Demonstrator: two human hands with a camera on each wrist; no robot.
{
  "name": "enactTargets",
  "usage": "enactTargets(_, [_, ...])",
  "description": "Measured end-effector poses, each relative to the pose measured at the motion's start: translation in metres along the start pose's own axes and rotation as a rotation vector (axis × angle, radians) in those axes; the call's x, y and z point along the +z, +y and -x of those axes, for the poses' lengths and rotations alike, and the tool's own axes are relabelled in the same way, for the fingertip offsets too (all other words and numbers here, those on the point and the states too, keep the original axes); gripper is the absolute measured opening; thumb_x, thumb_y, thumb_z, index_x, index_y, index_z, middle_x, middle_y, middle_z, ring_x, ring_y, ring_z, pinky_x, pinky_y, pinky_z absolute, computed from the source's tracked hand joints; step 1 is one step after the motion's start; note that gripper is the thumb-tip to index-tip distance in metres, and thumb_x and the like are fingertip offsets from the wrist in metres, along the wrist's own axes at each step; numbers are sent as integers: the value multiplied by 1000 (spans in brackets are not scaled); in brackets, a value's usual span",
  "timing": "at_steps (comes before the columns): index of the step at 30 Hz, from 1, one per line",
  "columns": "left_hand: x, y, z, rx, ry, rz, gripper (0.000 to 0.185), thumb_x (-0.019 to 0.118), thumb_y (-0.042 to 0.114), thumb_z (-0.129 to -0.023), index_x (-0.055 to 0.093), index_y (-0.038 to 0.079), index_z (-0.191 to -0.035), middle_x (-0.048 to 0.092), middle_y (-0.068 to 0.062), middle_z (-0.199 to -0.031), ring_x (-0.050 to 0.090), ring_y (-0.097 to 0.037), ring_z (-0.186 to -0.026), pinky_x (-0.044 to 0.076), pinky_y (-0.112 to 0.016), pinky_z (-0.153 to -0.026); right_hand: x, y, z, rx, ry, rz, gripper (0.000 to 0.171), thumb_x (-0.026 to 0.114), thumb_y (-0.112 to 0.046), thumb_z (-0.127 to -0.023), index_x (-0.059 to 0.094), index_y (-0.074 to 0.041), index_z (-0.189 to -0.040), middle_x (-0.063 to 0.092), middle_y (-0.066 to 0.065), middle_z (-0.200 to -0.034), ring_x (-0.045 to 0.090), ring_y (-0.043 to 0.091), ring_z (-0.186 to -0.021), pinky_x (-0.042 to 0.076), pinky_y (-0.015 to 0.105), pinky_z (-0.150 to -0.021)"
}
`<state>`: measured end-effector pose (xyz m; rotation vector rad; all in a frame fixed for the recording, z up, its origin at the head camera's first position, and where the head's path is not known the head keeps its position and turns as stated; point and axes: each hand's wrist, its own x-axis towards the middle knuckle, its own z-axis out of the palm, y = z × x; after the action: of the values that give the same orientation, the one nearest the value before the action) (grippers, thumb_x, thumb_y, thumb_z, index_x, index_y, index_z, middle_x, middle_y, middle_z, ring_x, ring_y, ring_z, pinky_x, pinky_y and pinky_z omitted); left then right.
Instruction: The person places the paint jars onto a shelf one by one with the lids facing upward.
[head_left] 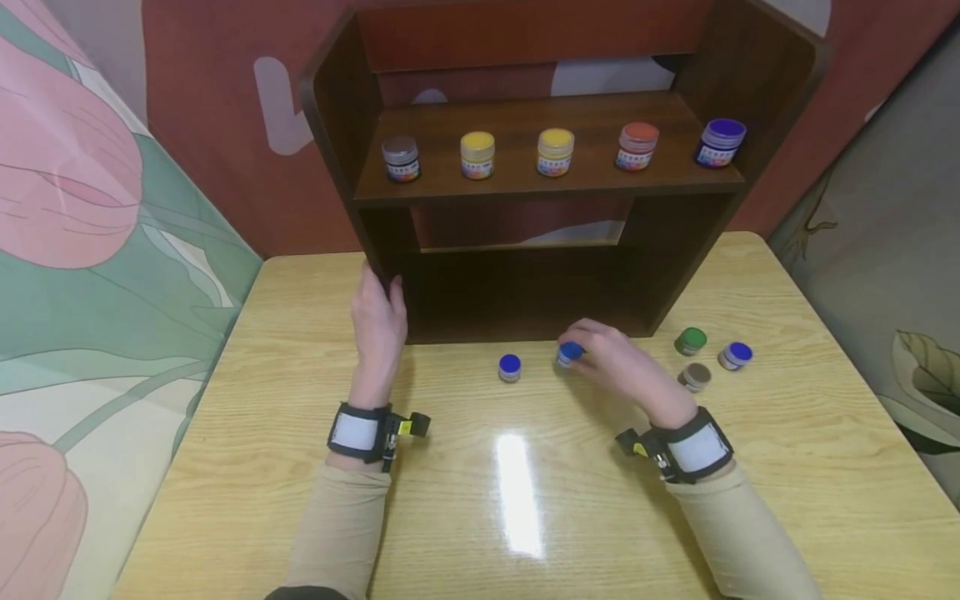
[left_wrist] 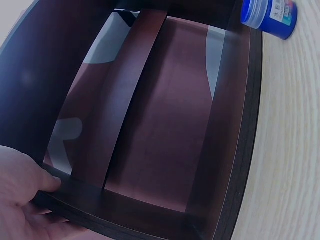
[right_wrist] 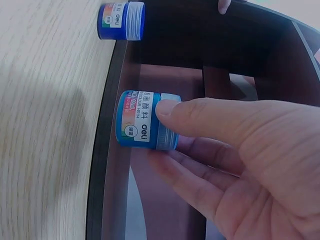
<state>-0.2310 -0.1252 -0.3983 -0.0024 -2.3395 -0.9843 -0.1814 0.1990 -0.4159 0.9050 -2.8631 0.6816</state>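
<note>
**Blue paint jar pinched at the mouth of the shelf unit**

The right hand (head_left: 626,367) pinches a small blue paint jar (right_wrist: 142,120) between thumb and fingers, the thumb lying across its ribbed lid. The jar is short and round, with a blue body and a white label bearing printed characters and a colour strip. It sits just in front of the lower opening of the dark wooden shelf unit (head_left: 525,192), close to the front edge; whether it touches the table cannot be made out from the head view.

The left hand (head_left: 378,321) grips the unit's left side panel, fingers wrapped round its front edge.

The lower compartment stands open and dark behind the jar. The yellow wooden table (head_left: 480,500) stretches wide and bare toward the person, with a glare streak at its middle.

Counted: five jars stand in a row on the upper shelf, namely a grey-lidded jar (head_left: 401,158), two yellow jars (head_left: 477,155), an orange-red jar (head_left: 637,146) and a purple-blue jar (head_left: 721,142). On the table, apart from the held one, are four: a second blue jar (head_left: 509,367) just left of it, and to the right a green jar (head_left: 691,341), a brown jar (head_left: 695,377) and another blue-lidded jar (head_left: 736,356), grouped near each other.
</note>
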Motion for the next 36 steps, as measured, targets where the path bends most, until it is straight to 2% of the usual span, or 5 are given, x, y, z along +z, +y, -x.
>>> enactTargets(22, [1, 0, -1, -14, -3, -15, 37, 54, 14, -103, 48, -1, -136, 65, -25, -126, 64, -40, -118, 53, -51, -101, -8, 22, 1, 26, 78, 26, 31, 77, 2, -82, 69, 5, -111, 70, 22, -112, 69, 38, -105, 58, 49, -90])
enactTargets(36, [0, 0, 0, -17, -8, -17, 37, 55, 13, -102, 48, -2, -135, 65, -25, -125, 65, -40, -116, 54, -51, -100, -13, 33, 4, 92, 72, -6, 32, 75, 4, -84, 67, 6, -114, 68, 24, -115, 67, 39, -107, 56, 52, -92])
